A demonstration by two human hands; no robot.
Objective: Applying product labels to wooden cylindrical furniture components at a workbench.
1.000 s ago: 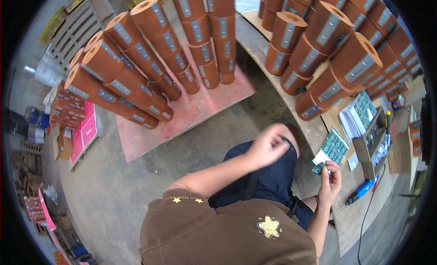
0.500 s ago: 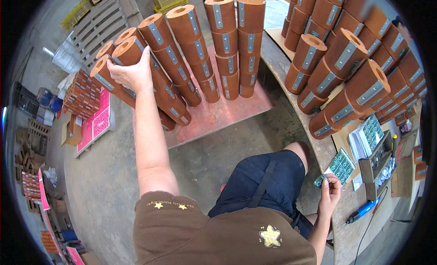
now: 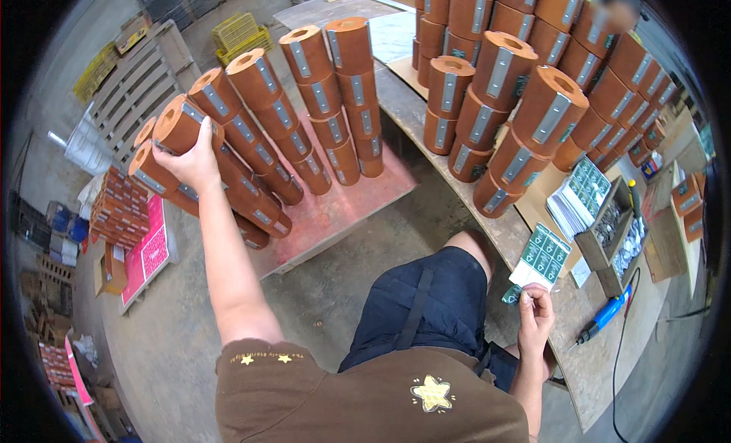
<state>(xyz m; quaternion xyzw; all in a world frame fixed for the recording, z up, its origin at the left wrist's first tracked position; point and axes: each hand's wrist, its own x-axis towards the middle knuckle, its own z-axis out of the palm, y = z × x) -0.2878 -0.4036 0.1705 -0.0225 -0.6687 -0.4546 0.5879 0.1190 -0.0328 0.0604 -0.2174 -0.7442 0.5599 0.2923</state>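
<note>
Right hand [image 3: 536, 315] near the body, left hand [image 3: 189, 161] stretched far.
The right one pinches a green piece [image 3: 511, 294] beside the green sheet [image 3: 545, 253] on the wooden table [image 3: 590, 382]; the left one clasps the top brown cylinder [image 3: 179, 125] of a stack on the pink board [image 3: 358, 199].

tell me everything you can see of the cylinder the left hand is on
The cylinder looks clay-like, orange-brown and matt, with a hole in its top and a silvery strip down its side. It tops a stack on the pink board; its lean may be lens bend. The left hand grips it, hiding part of its side.
</note>
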